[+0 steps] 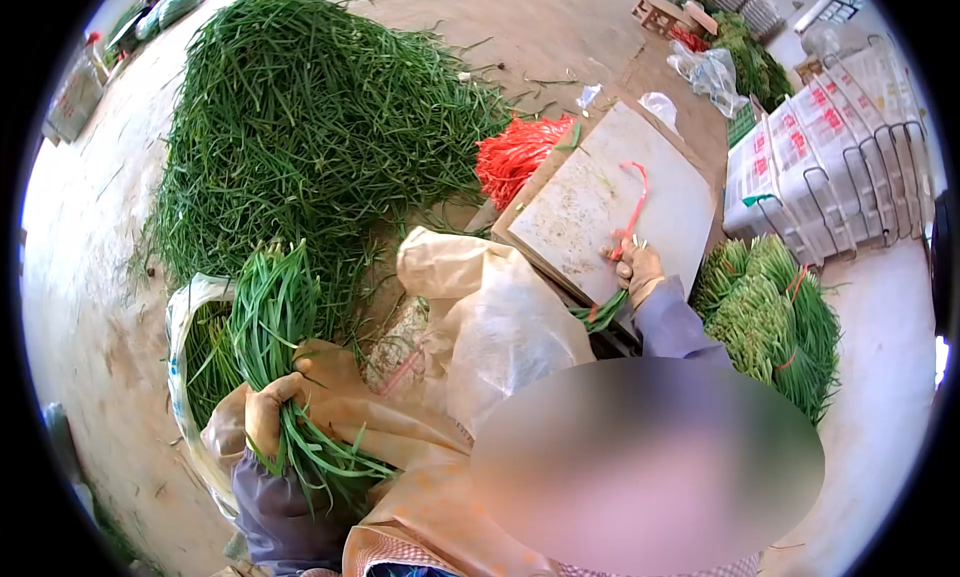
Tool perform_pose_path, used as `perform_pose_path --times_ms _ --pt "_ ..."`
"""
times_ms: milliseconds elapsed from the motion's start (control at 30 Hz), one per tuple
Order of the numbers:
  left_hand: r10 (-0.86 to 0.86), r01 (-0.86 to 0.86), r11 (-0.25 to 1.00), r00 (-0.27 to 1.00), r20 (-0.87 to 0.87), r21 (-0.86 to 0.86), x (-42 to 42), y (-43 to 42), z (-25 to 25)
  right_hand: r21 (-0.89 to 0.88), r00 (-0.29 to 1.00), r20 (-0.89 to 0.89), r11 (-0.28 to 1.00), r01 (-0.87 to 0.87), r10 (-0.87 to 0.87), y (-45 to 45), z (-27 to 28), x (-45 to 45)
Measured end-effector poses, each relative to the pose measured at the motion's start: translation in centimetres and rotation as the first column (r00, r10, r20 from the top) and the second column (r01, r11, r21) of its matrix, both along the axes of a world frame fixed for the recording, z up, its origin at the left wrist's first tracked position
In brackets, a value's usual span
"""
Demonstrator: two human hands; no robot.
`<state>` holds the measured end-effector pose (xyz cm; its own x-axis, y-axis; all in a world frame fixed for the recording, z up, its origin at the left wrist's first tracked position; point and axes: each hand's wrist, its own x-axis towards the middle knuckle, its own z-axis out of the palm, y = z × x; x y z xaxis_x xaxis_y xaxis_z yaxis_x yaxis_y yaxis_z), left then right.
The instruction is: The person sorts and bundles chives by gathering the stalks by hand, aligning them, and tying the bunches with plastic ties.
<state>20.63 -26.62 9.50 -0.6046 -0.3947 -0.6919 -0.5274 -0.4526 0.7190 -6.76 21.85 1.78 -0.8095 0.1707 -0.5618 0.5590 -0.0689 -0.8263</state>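
1. The left hand is gripping one bunch of green stalks, left of the white board.
2. The right hand is closing its fingers on a red strip, at the near part of the white board.
3. A pile of red ties is lying just beside the white board's left edge.
4. A green heap is spreading farther left of the white board; tied bundles are lying to its right.

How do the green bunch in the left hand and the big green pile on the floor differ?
The bunch is small; the pile is far larger. The bunch's stalks run roughly lengthwise together; the pile's lie tangled. The bunch is gripped in the left hand; the pile lies loose on the floor. Both are green, with long, thin pieces.
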Motion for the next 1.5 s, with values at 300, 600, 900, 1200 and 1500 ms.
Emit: perform_pose_path --times_ms 300,600,900,1200,1500 --pt "0.008 -0.004 0.994 0.999 -0.037 0.106 -0.6 0.3 -0.1 0.371 0.876 0.181 0.793 -0.483 0.448 -2.2 9.8 4.4" --pt "-0.384 0.325 0.9 0.906 -0.178 -0.291 1.3 -1.6 0.3 0.951 0.524 -0.169 0.278 -0.135 0.835 1.7 11.4 -7.2" --pt "-0.794 0.104 0.168 0.604 -0.072 -0.98 4.1 -2.6 6.9 0.19 -0.383 -0.16 -0.353 -0.916 0.91 -29.2 12.0 12.7" --pt "-0.293 0.293 0.955 0.956 -0.007 -0.044 18.7 -2.7 6.0 -0.967 0.832 -0.212 0.015 -0.255 0.512 -40.8 2.1 18.5" --pt "-0.12 0.158 0.939 0.983 -0.139 0.306 24.4 -1.8 3.3 -0.319 0.694 -0.628 0.697 -0.642 0.353 -40.5 2.3 8.2"
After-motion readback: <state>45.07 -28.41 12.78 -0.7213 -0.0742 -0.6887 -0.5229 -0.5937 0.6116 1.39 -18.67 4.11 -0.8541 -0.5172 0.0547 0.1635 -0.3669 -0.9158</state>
